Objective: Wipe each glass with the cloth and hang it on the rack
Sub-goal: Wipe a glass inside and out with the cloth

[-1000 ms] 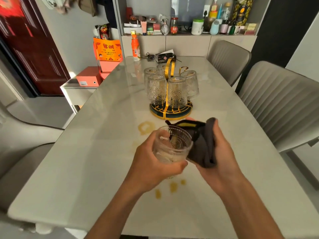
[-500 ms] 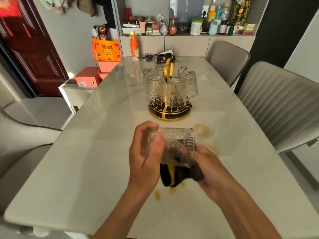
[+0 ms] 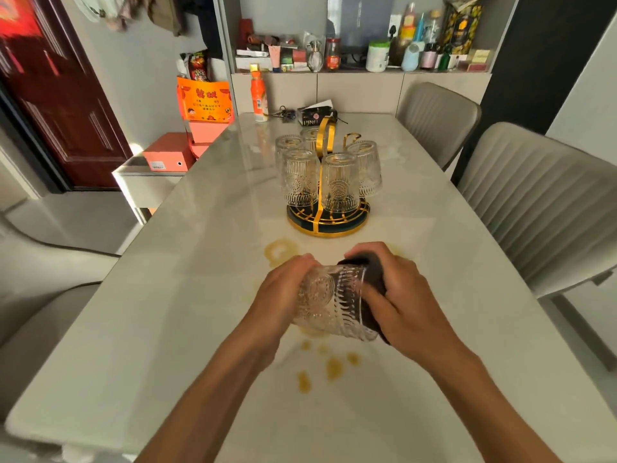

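Note:
A patterned clear glass (image 3: pixel 329 300) lies on its side in the air above the table, mouth toward the right. My left hand (image 3: pixel 282 292) grips its base end. My right hand (image 3: pixel 399 297) holds a dark cloth (image 3: pixel 372 279) against the glass's mouth and rim, fingers curled round it. Beyond them stands the round gold and dark rack (image 3: pixel 329 218) with several glasses hung upside down on it; one gold hook (image 3: pixel 350 138) at its back right is bare.
Yellow spill marks (image 3: pixel 329 365) spot the pale table (image 3: pixel 167 329) under and ahead of my hands. An orange bottle (image 3: pixel 258 96), keys and a black box sit at the far end. Grey chairs (image 3: pixel 541 202) line the right side, another at left.
The glass has been turned onto its side and lifted a little farther from me. The cloth has moved from under the glass to its mouth, with my right hand over it.

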Demonstrator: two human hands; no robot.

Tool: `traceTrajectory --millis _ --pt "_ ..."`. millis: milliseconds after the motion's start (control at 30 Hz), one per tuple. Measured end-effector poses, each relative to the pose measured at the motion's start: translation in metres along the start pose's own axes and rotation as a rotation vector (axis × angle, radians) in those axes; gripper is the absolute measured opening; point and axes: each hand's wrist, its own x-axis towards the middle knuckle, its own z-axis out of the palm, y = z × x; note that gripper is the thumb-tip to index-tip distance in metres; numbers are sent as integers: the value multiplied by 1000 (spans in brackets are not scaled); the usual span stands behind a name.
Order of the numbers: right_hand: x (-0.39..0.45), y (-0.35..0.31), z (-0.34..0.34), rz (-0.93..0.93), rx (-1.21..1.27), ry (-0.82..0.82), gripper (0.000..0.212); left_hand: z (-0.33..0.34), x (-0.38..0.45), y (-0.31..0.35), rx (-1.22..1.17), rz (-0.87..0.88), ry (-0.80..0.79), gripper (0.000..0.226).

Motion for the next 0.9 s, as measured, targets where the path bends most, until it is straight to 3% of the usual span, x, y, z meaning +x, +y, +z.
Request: traceTrajectory --millis 67,133,167,200,267,367,433,500,533,600,667,700,767,833,900 --pt "-2 -9 9 216 344 67 16 -1 -1 -5 -176 193 -41 16" --pt "-6 -19 15 555 745 -11 14 1 -5 -16 -226 523 -59 17" --pt "-7 -16 15 620 786 -48 15 2 -7 -19 -205 594 -52 17" --pt "-9 -13 15 602 727 -77 15 1 -7 -19 -198 573 -37 15" --pt "-6 -12 10 389 520 -38 10 -4 -3 -3 -138 378 -28 16" --pt "-1 -7 7 188 275 88 13 -13 7 20 52 26 -197 30" --pt "-1 -11 13 334 490 146 11 -7 7 18 -30 195 -139 28" --pt "-1 -21 17 567 794 106 15 1 2 8 -134 474 -62 17" --pt "-2 -22 17 591 820 78 15 2 1 2 -161 505 -38 16" --pt "-2 -16 12 323 388 40 12 -1 6 1 -125 289 -1 24" --pt "6 -4 1 8 -240 24 18 -9 12 1 -37 -120 -117 35" --pt "8 -1 1 -77 -345 11 21 -11 12 1 -22 -226 -163 39" --pt "4 -4 10 -12 -168 82 20 -7 11 -2 -153 -112 -135 39" --pt "1 -16 18 341 407 129 14 1 9 -12 -372 236 -36 26" --pt "-1 -20 23 672 826 50 14 6 3 -29 -433 491 -1 19"
